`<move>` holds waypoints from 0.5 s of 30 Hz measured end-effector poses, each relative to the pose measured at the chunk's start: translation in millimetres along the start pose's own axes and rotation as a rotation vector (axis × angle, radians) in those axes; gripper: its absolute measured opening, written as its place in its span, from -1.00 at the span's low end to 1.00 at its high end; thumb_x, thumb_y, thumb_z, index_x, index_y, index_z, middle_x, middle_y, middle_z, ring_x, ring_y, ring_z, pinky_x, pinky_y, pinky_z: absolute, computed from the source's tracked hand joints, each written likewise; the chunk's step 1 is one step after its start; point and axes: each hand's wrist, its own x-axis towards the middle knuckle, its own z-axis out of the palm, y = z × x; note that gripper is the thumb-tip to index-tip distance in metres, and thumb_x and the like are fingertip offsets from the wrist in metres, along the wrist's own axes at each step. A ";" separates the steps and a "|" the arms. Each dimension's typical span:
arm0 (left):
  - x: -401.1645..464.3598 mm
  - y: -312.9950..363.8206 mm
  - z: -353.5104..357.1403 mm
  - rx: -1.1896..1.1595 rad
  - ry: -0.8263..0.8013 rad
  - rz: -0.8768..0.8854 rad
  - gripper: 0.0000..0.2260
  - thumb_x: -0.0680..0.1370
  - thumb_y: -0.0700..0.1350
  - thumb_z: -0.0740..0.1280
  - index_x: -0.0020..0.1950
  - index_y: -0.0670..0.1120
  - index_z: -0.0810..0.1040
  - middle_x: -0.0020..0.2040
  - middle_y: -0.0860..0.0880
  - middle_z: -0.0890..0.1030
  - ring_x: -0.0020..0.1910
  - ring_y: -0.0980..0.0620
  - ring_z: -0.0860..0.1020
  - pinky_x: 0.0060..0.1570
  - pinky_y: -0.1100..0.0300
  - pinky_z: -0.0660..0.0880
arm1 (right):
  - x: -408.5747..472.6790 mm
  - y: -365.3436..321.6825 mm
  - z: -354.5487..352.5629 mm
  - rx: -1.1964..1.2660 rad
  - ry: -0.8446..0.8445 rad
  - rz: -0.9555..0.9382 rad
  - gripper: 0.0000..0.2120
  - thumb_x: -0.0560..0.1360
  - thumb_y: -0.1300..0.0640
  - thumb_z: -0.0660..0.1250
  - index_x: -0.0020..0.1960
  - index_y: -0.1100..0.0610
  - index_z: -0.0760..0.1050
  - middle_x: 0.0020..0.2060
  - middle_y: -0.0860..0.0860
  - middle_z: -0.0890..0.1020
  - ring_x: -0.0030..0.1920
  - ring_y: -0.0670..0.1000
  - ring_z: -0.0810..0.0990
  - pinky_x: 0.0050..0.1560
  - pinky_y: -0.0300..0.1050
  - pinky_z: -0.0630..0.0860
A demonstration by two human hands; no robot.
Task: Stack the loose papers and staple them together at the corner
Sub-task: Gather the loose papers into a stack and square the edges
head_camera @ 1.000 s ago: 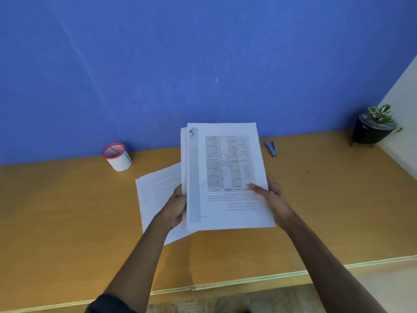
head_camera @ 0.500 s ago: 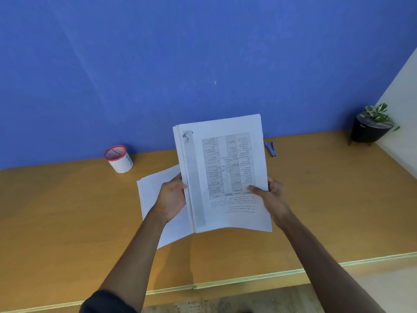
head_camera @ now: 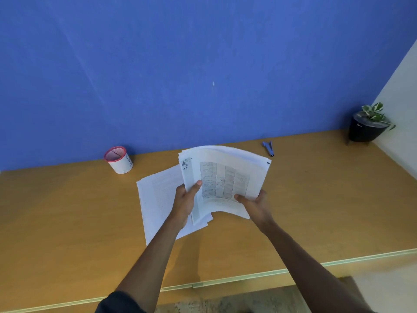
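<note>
while both hands hold the bundle of papers [head_camera: 225,177] up off the tabletop [head_camera: 67,211], the step in hand looks like squaring the sheets before any stapling. left hand [head_camera: 186,199] grips the bundle's left edge, thumb on the printed top page w/ the other fingers behind; right hand [head_camera: 255,204] grips the near right corner, thumb on top too. the bundle is bowed, its near edge lifted and curling, and the sheets are fanned at the far end, so the edges aren't flush yet. it hangs over the middle of the tabletop, nearer the back edge than the front.

more loose sheets [head_camera: 158,199] lie flat under the left hand, skewed to the tabletop's edges and partly hidden by the bundle and wrist. they probably need gathering in too, or the stack won't be complete.

to do this well: loosen the grip a bit, stand the bundle on one short edge and tap it on the tabletop, then turn it and tap a long edge, so every corner lines up. holding too tight keeps the fan locked in; too loose and pages slide out. pick up the flat sheets first, so squaring is done once, not twice.

stapler [head_camera: 268,149], blue, sits near the back edge, right of the bundle and apart from it, so a short reach for the right hand once the left can hold the squared corner alone. pen cup [head_camera: 118,160] stands back left, plant pot [head_camera: 365,129] in the back right corner; neither's in the way.
</note>
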 end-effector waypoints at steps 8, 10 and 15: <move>-3.2 0.2 -3.3 0.003 0.006 -0.004 -0.87 0.59 -0.16 0.37 0.05 0.07 0.63 0.03 0.11 0.70 0.05 0.12 0.63 -0.03 0.22 0.51 | 7.2 -27.7 0.4 0.034 -0.021 -0.068 -0.84 0.45 0.19 0.52 -0.01 0.01 0.64 -0.10 -0.09 0.74 -0.08 -0.10 0.72 -0.19 -0.29 0.61; -1.5 7.2 -2.4 0.012 0.006 0.034 -0.86 0.58 -0.17 0.38 0.04 0.07 0.62 0.01 0.14 0.70 -0.01 0.22 0.65 -0.06 0.30 0.51 | 8.5 -34.9 1.3 0.039 -0.035 -0.098 -0.87 0.46 0.17 0.52 -0.02 0.03 0.65 -0.14 -0.10 0.74 -0.11 -0.09 0.73 -0.22 -0.31 0.60; 5.7 20.4 -0.2 0.007 0.011 0.132 -0.80 0.52 -0.20 0.46 0.11 0.01 0.63 0.05 0.06 0.71 0.04 0.12 0.66 -0.04 0.32 0.55 | 8.4 -49.8 0.6 0.048 -0.041 -0.181 -0.72 0.40 0.19 0.57 0.09 0.14 0.64 -0.08 -0.05 0.74 -0.10 -0.12 0.72 -0.21 -0.32 0.59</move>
